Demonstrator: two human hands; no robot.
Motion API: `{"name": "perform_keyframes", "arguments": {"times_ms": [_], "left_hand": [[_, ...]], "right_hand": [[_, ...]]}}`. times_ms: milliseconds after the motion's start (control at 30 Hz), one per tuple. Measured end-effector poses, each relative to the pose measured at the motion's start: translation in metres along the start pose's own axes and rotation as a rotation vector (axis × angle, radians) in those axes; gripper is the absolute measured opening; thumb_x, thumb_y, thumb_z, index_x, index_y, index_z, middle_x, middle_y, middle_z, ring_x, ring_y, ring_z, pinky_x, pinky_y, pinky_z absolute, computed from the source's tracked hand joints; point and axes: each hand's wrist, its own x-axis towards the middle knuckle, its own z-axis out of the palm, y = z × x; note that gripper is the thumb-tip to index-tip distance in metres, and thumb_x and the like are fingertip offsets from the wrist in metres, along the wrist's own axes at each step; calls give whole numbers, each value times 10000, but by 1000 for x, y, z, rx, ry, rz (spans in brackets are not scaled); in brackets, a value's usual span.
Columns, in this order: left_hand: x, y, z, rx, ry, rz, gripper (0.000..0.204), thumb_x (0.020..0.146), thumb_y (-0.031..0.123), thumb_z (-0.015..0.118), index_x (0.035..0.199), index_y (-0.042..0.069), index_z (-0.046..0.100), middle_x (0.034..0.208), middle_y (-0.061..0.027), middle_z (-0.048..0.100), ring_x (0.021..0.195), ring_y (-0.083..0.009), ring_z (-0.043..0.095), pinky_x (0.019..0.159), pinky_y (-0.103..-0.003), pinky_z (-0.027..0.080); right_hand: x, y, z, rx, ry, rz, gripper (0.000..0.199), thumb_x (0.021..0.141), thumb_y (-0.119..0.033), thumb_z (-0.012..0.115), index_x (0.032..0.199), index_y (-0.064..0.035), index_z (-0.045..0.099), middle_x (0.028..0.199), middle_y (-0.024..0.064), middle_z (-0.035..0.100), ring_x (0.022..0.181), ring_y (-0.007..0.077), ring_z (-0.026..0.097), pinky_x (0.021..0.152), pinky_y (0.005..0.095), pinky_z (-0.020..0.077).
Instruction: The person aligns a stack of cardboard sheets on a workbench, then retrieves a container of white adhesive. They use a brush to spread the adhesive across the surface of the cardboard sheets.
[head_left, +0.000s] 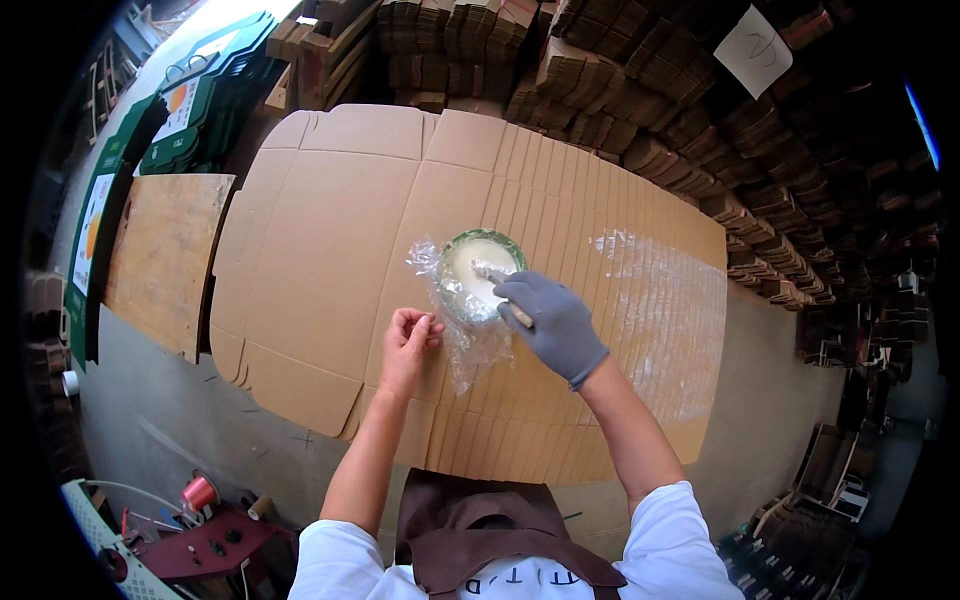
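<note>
In my right hand (550,322), which wears a grey glove, is a brush (521,315) with a pale handle. Its head dips into white paste (468,262) inside a round, green-rimmed bowl (513,250). Crumpled clear plastic film (470,355) spreads around and below the bowl. My bare left hand (408,345) is beside the film, fingers curled together; whatever they may pinch is too small to make out. Beneath everything lie flat brown cardboard sheets (330,210), fanned in overlapping strips. White, shiny smears (660,310) cover the strips on the right.
Tall stacks of folded cardboard (600,90) line the back and right. At the left are a wooden board (165,260) and green printed boxes (200,110). A dark red machine (215,545) stands at the lower left on the grey floor (150,400).
</note>
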Motion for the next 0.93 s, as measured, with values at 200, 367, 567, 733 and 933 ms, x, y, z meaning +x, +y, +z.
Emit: {"name": "perform_keyframes", "arguments": {"times_ms": [200,367,567,733,933], "left_hand": [[-8,-4,0,60,39,30,105,1012,183,580,986,83,596,941,-2,668,880,-90,647,752,-240,493],[-26,-10,-20,87,94,48,167,1030,223,547,975,76,603,934,-10,678,854,-83,640,729,-237,478],[-50,-17,-17,75,81,32,291,1052,272,501,887,67,626,854,-19,677,798,-89,631,727,-242,477],[-70,-25,-4,84,84,39,342,1058,292,485,854,62,633,843,-20,675,788,-92,629,727,-245,479],[-100,-37,-2,135,94,7,332,1055,324,484,901,62,619,877,-32,673,825,-119,636,767,-262,484]], "right_hand": [[3,8,24,-232,-165,-34,223,840,-124,689,1062,-118,664,1108,88,663,990,286,638,847,376,512],[0,-9,10,-136,-31,-17,240,841,-98,684,1080,-103,669,1093,105,666,988,300,637,849,378,515],[-10,13,28,553,193,541,240,918,-142,669,1130,-32,652,1020,120,704,927,252,699,800,360,567],[-32,66,61,1561,438,869,230,970,-163,601,1107,21,627,997,172,691,886,269,704,772,386,611],[-49,84,86,2233,505,929,272,984,-219,589,1139,4,604,1030,174,692,898,294,702,780,435,614]]}}
